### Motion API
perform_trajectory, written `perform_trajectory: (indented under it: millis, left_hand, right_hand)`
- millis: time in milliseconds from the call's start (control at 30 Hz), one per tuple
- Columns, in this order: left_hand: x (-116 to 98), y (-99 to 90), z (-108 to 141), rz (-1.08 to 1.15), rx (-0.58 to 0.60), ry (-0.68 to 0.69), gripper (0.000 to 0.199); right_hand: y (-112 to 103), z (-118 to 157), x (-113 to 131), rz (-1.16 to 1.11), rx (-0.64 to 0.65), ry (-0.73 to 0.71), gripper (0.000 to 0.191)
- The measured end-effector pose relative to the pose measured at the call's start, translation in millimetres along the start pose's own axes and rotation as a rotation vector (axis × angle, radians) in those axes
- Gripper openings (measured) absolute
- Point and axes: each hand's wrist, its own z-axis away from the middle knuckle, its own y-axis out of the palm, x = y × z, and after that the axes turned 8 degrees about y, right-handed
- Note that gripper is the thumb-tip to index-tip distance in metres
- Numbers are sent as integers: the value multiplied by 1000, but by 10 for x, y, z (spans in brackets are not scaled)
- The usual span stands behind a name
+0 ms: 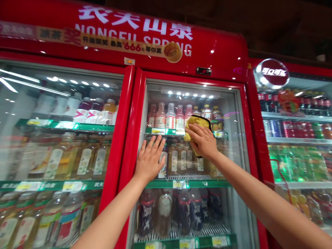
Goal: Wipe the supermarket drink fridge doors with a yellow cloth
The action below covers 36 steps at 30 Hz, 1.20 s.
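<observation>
My left hand (149,159) lies flat on the glass door (223,207) of a red drinks fridge, near the door's left frame. Its fingers are spread and it holds nothing. Higher and to the right, my right hand (203,140) presses a yellow cloth (193,121) with a black edge against the same glass. Part of the cloth is hidden under the fingers and palm. Behind the glass, pink-labelled bottles (171,116) stand on the upper shelf. Dark bottles (184,211) stand on the lower one.
To the left is another fridge door (62,128) with shelves of juice and tea bottles. A red door frame (124,138) runs between the two doors. At the right stands a second fridge with cola and green bottles (298,162), and a red cord (281,169) hangs beside it.
</observation>
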Motion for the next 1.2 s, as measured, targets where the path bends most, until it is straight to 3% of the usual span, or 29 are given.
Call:
perform_trajectory:
  millis: [100,200,267,333,433,500,600,733,800,867,933,1000,1100,1200]
  left_hand:
    - [-12,16,12,-13,-2,-10,79]
    - [-15,24,20,-21,3,-14,75]
    - [-13,21,22,-19,9,-11,72]
    - [-11,16,22,-12,16,-6,71]
    - [-11,8,19,-3,31,-2,71]
    - [-10,-5,15,-1,45,6,71]
    - [2,-55,11,-2,72,27,70]
    - [74,-191,48,-9,102,81,72]
    - [140,-268,93,-23,98,117,72]
    - [215,-331,153,-40,86,122,72]
    - [288,-369,220,-54,67,91,74]
    - [346,-381,283,-66,45,50,76]
    - [396,-367,346,-70,19,23,80]
    - [412,-345,368,-71,5,25,80]
  right_hand:
    - [57,-157,-9,18,-101,199,48]
    - [182,-449,224,15,-136,324,51]
    - [226,-533,387,7,-117,294,52]
    - [203,-469,452,-1,-55,159,54]
    - [82,-223,345,-3,85,-93,59]
    - [19,-118,233,6,136,-151,59]
    - [60,-219,222,13,77,-1,55]
    - [257,-567,544,-19,-66,289,54]
    - [294,-609,685,-21,-53,274,54]
    - [259,-512,713,-15,12,129,53]
    - [185,-342,630,-13,81,-46,52]
    - [130,-207,510,-11,100,-110,51]
    - [164,-244,461,-19,27,34,50]
    - [298,-527,672,-52,-49,187,52]
